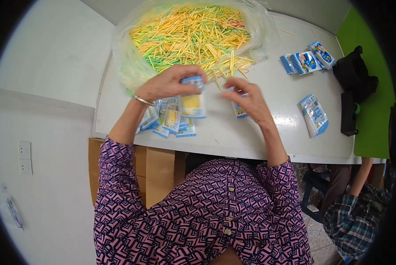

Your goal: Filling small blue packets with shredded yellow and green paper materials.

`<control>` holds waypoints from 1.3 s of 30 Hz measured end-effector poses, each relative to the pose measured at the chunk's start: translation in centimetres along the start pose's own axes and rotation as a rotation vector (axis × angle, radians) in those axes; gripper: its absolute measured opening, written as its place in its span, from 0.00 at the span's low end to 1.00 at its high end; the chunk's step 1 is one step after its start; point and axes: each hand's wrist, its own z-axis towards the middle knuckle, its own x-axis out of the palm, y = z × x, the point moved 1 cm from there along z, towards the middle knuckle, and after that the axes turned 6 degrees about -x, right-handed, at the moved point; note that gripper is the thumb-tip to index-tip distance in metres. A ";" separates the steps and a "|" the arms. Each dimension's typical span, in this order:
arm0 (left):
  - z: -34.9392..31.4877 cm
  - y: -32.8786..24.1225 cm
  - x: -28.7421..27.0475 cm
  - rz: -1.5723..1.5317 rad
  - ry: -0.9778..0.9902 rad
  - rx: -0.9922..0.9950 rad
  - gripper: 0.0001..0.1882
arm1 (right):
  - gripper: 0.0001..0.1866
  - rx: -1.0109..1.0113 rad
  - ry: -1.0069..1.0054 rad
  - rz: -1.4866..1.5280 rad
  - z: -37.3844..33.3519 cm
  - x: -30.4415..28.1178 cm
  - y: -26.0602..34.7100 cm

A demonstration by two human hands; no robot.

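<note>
- On the far left we log a wall socket [24, 157] on the white wall, and below it a small clear bag [14, 213] hanging.
- Under the table [268, 137] edge we note brown cardboard boxes [158, 170].
- On the table before us we count a loose pile of packets [169, 121], blue-and-white striped at the ends, some showing yellow sticks inside.
- Our left hand [169, 83], with a thin bangle at the wrist, is clenched by thumb and fingers on a small packet [193, 102]; the packet is raised just above the pile, upright, with yellow filling its clear front.
- Behind both hands we record a large clear plastic bag [136, 66], open, heaped with yellow and green sticks [189, 33]; a few sticks spill onto the table at its near edge.
- Our right hand [248, 100] is held just beside the packet, fingers curled; another packet lies partly under it, and we cannot tell whether it grasps anything.
- Further right we list one packet lying alone [315, 115] and a cluster of three packets [307, 59] near the far edge.
- At the table's right end, a black bag [353, 81] against a green wall.
- Lower right, another person in a plaid sleeve [352, 221].
</note>
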 end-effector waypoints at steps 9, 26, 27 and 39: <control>-2.2 3.3 -0.2 0.800 -0.211 0.105 0.15 | 0.18 0.033 -0.420 -1.169 -4.0 -2.4 -3.8; 8.6 3.5 7.1 0.220 -0.162 0.148 0.18 | 0.08 -0.469 -0.334 -1.021 -3.7 -1.9 -2.3; 8.6 3.7 7.1 0.223 -0.166 0.149 0.18 | 0.08 -0.479 -0.307 -0.989 -3.5 -1.9 -2.3; 7.0 3.4 6.4 -0.201 -0.170 0.040 0.11 | 0.13 -0.285 -0.480 -0.546 -2.7 -1.5 -1.7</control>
